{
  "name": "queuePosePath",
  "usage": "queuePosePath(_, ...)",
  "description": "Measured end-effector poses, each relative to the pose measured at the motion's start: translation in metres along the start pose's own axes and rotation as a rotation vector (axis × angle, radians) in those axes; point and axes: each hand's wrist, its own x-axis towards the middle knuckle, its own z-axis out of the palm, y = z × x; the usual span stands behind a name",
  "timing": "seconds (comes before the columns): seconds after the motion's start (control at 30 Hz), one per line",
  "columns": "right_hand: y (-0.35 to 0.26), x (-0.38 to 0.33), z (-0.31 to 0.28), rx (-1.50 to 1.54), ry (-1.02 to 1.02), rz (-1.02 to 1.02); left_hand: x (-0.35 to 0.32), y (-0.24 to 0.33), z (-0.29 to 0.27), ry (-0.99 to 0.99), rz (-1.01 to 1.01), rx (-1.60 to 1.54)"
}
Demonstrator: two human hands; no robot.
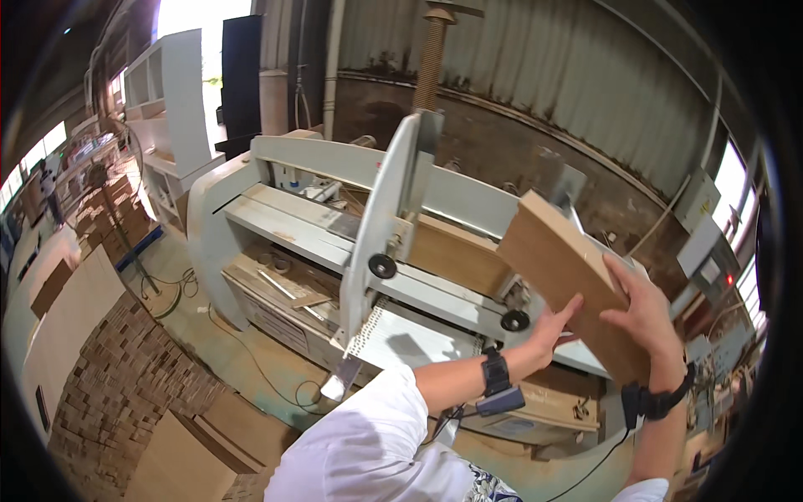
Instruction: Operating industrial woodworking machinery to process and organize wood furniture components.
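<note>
A thick tan wooden board (556,268), or perhaps a tight stack of boards, is held up at a tilt over the right end of a light grey machine (288,219). My left hand (554,328) grips its left side near the lower part, thumb raised along the face. On the opposite side, my right hand (642,308) clasps the right edge with its fingers bent over it. Some of my fingers are hidden behind the board. Just left of my left hand is a black knob (515,320) on the machine.
A tall curved guard (386,201) rises mid-machine, above a white perforated plate (410,335). A wooden panel (456,255) sits behind the rail. Many small wood pieces (125,376) are stacked at left, near large panels (180,456). Cables (268,381) lie on the floor.
</note>
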Motion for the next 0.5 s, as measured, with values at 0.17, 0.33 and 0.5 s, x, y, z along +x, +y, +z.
queuePosePath(0.17,-0.017,0.105,0.01,-0.367,0.211,-0.145,0.063,0.106,-0.032,0.072,0.101,-0.068)
queuePosePath(0.33,0.0,0.172,0.024,-0.425,0.233,-0.17,0.118,0.165,-0.056,0.056,0.216,-0.061)
queuePosePath(0.5,0.04,0.231,0.034,-0.461,0.221,-0.163,0.166,0.19,-0.06,0.128,0.27,-0.059)
